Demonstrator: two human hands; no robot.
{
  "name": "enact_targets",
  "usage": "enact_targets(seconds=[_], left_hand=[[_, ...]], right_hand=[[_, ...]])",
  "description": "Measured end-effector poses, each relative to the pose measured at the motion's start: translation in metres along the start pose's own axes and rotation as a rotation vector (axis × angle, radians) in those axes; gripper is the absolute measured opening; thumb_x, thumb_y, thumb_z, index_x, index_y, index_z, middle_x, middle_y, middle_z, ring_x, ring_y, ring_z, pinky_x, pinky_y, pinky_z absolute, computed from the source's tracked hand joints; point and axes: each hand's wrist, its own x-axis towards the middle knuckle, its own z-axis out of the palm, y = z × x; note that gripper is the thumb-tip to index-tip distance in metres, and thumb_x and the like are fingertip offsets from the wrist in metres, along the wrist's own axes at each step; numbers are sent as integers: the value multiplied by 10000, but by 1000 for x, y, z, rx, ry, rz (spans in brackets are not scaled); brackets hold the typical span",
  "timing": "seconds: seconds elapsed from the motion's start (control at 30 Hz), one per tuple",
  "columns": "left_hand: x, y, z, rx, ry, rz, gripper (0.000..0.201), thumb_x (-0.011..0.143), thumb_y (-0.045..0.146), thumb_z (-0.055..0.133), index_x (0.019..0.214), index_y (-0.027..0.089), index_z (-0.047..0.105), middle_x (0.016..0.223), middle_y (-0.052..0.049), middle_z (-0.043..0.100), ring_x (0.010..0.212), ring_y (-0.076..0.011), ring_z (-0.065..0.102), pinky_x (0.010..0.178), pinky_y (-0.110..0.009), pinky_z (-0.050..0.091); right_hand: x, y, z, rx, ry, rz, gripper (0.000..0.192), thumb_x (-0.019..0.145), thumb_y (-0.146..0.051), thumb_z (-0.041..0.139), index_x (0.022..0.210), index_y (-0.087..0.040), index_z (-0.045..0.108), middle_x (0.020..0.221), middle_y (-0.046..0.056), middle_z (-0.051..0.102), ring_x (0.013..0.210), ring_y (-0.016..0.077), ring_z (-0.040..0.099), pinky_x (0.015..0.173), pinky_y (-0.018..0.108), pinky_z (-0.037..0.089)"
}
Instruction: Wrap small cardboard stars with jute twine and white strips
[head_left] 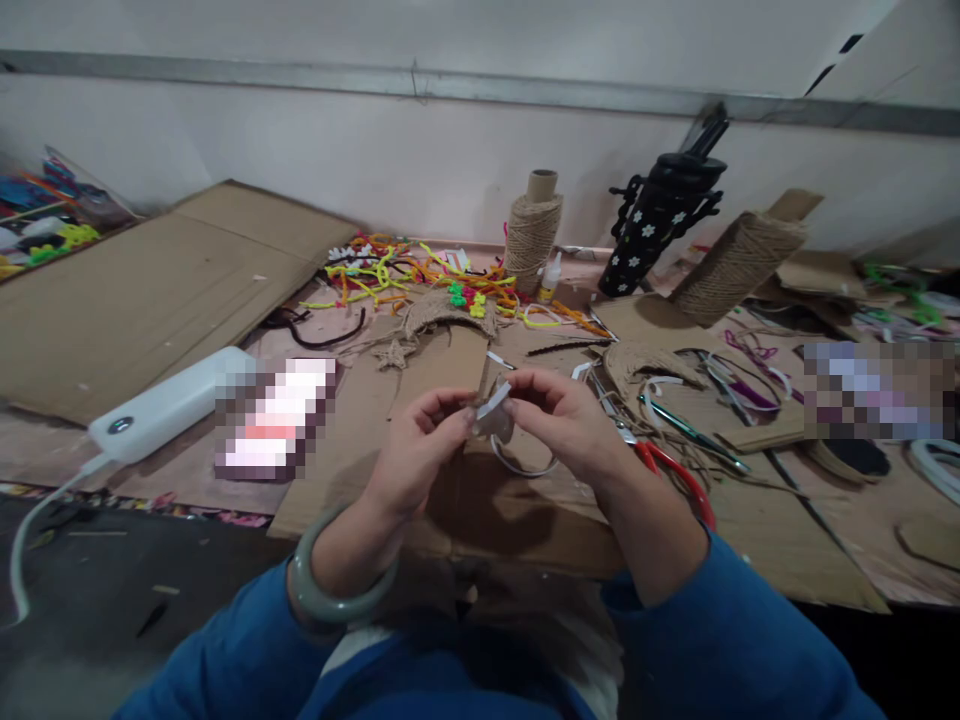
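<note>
Here, over a cardboard sheet (420,400) strewn with craft scraps, the left hand (416,450) and right hand (566,420) meet at chest height, fingertips pinched shut on a white strip (493,402) and thin hoop (525,466), steadying them, scissors (667,468) beside the right wrist.

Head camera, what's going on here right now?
A person in blue sleeves pinches a small white strip between the left hand and right hand, above a cardboard sheet. A white hoop hangs below it. Red-handled scissors, twine spools and coloured pipe cleaners lie around.
</note>
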Motion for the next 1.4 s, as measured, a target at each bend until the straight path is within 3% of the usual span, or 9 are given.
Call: enact_targets(seconds=[0.23, 0.5, 0.63, 0.73, 1.03, 1.13, 1.23, 1.4], left_hand=[[-2, 2, 2, 39, -30, -11, 193, 583, 301, 803, 624, 166, 672, 575, 2, 640, 532, -107, 551, 557, -231, 459], [0, -5, -5, 73, -82, 58, 214, 699, 375, 724, 692, 161, 718, 656, -21, 673, 631, -116, 576, 608, -218, 460], [-1, 0, -2, 24, -16, 34, 200, 631, 329, 766, 730, 163, 717, 693, -19, 697, 658, -124, 601, 635, -225, 477], [-1, 2, 0, 59, -15, -18, 134, 612, 257, 765, 652, 152, 692, 612, -6, 678, 584, -107, 587, 583, -207, 456], [-1, 2, 0, 127, -75, -70, 115, 603, 235, 757, 639, 142, 699, 601, -22, 689, 563, -109, 599, 580, -213, 462], [0, 2, 0, 116, -13, -67, 117, 617, 245, 742, 634, 142, 688, 596, -26, 695, 565, -117, 610, 562, -213, 461], [1, 0, -1, 126, 56, -31, 127, 650, 267, 721, 670, 143, 701, 627, -32, 711, 584, -125, 624, 572, -222, 469], [2, -6, -4, 165, 49, 85, 127, 684, 281, 715, 715, 159, 733, 696, -33, 735, 654, -127, 639, 648, -230, 488]], right_hand=[[-4, -3, 4, -71, -67, 12, 207, 766, -312, 610, 917, -186, 675, 834, 29, 700, 742, 154, 634, 664, 279, 498], [-3, -3, -3, -139, -64, -33, 149, 788, -259, 556, 842, -176, 668, 730, 13, 661, 643, 129, 576, 602, 256, 454], [-4, -8, -7, -311, -143, -104, 164, 780, -198, 525, 825, -179, 682, 773, 24, 674, 712, 145, 597, 656, 263, 456], [-5, -9, -7, -477, -166, -173, 189, 771, -149, 507, 809, -183, 689, 788, 28, 671, 739, 147, 599, 673, 261, 444], [-7, -2, -4, -554, -67, -237, 175, 774, -134, 507, 904, -185, 613, 779, 7, 643, 694, 132, 581, 640, 251, 454], [-7, -2, -1, -646, 139, -387, 188, 768, -156, 539, 950, -183, 578, 879, 52, 645, 800, 177, 592, 722, 310, 469], [-8, -1, 3, -767, 322, -554, 59, 794, -153, 555, 821, -204, 569, 815, 46, 638, 804, 189, 581, 729, 319, 450], [-9, 5, 9, -825, 178, -585, 73, 857, -188, 551, 795, -199, 588, 722, 11, 624, 695, 146, 565, 635, 266, 427]])
